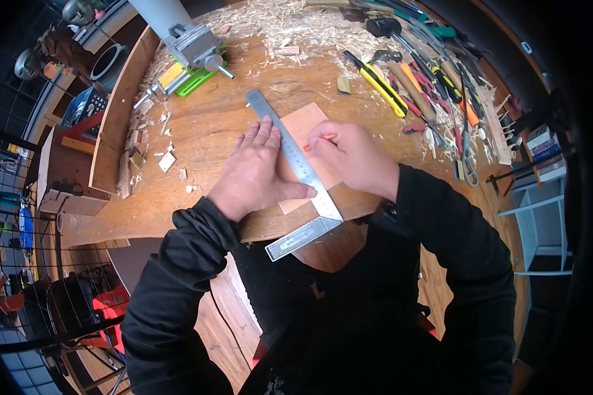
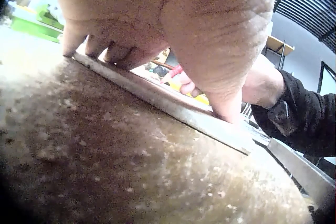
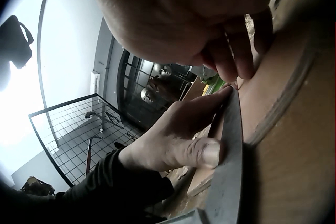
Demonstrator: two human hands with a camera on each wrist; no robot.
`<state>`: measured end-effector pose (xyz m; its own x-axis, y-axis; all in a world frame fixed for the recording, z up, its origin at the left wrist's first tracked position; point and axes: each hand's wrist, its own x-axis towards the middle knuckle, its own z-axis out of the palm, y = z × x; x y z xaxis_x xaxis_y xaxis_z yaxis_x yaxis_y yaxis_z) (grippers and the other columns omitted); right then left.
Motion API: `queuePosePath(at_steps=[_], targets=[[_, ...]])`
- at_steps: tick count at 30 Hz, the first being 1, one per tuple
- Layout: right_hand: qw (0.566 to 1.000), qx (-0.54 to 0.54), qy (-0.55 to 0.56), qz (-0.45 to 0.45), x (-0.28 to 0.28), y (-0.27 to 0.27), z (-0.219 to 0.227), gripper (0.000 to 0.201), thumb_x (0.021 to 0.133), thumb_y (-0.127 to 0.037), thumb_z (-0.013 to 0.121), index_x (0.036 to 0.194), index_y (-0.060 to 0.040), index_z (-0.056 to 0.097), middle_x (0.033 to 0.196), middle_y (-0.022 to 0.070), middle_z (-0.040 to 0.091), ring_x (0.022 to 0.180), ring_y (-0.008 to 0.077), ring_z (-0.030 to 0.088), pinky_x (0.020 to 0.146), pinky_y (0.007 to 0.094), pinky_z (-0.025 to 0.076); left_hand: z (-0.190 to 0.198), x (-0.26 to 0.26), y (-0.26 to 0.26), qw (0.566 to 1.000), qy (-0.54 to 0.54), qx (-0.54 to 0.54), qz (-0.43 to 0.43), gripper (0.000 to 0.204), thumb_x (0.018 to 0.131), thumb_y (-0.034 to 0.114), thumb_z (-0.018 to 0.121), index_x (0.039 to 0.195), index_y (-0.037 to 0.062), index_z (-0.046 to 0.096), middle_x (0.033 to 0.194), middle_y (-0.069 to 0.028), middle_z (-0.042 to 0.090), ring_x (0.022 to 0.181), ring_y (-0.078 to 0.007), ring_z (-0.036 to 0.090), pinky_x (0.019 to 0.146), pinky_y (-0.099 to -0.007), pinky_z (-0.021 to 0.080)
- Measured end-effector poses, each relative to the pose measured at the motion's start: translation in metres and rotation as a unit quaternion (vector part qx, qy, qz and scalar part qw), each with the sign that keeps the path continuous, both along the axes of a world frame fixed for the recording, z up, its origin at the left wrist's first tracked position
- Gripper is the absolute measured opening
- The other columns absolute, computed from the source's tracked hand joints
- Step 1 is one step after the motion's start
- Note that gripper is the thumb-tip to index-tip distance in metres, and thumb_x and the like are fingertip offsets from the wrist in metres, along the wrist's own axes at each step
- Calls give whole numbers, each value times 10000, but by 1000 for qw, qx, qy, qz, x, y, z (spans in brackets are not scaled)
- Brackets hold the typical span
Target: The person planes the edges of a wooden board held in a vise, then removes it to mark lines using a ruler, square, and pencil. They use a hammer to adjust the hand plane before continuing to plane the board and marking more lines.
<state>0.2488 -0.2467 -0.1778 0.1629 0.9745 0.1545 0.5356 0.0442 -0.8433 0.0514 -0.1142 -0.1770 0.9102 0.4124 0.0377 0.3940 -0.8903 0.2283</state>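
Observation:
A thin reddish-brown board [image 1: 308, 117] lies on the wooden bench near its front edge. Across it runs the steel blade of a try square [image 1: 292, 153], its thick metal stock [image 1: 303, 238] jutting past the bench edge towards the body. My left hand [image 1: 252, 163] presses down with spread fingers and an extended thumb; in the right wrist view its thumb [image 3: 211, 154] rests on the blade [image 3: 227, 166]. Just right of the blade, my right hand [image 1: 361, 157] pinches a red pencil [image 1: 329, 137], low over the board. Curled fingers mostly cover the pencil.
A vise [image 1: 194, 49] with a green base stands at the back left. Knives, chisels and other tools, including a yellow cutter [image 1: 379, 85], crowd the right side. Wood shavings [image 1: 290, 29] cover the back, and a small wood offcut [image 1: 167, 162] lies left.

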Motion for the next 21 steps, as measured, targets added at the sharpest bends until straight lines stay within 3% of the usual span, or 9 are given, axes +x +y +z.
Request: queuePosePath(at_steps=[1,3,4,6,7,9,13,21], targets=[[1000,-1,0,-1,-2,-9,1,197,1026,-76,567,1058,59,706,969,118,756,891,160,702,821,319,544,-1,0,0,1000,-1,-1,2,1427,613,777,865,1532,-193,362,1613,-416,335,1522,-514,359,1253,-566,304],[999,25,44,-8,-7,-29,4,214,991,-173,628,971,17,722,804,205,692,736,295,705,704,394,530,0,1,0,1000,-1,-2,2,1429,613,772,869,1533,-195,357,1613,-415,336,1521,-515,360,1255,-564,301],[999,23,44,-9,-8,-39,7,214,991,-173,628,971,17,722,804,205,692,736,295,705,704,394,530,0,1,0,1000,-2,-3,4,1432,613,767,872,1534,-197,351,1613,-414,337,1520,-516,361,1256,-562,299],[996,-60,66,5,-6,-56,13,218,1002,-160,609,944,22,713,778,164,706,726,207,695,695,355,527,1,1,-1,1000,-6,-3,4,1426,613,760,876,1531,-200,356,1610,-415,340,1519,-517,363,1259,-557,294],[996,-61,66,4,-3,-59,11,218,1002,-160,609,944,22,713,778,164,706,726,207,695,695,355,527,1,1,-1,1000,-10,-1,4,1421,613,754,881,1527,-202,361,1608,-417,344,1517,-519,365,1263,-551,289],[981,-89,170,1,1,-63,7,195,1053,-125,561,987,16,678,920,94,753,856,138,700,818,286,530,-1,1,-1,1000,-12,-2,3,1417,611,753,883,1522,-204,370,1606,-417,346,1518,-517,365,1265,-546,287],[985,-38,167,-7,1,-56,6,183,1072,-126,565,1009,14,664,919,91,749,872,137,704,837,292,537,0,0,-1,1000,-19,-5,1,1408,608,754,885,1511,-207,391,1604,-418,349,1521,-510,365,1269,-535,284],[987,-77,142,-15,-5,-53,4,148,1068,-99,582,1022,21,656,902,90,741,869,140,721,822,291,544,2,0,-3,1000,-14,-8,8,1414,605,757,884,1517,-201,386,1610,-419,337,1519,-510,369,1271,-536,280]])
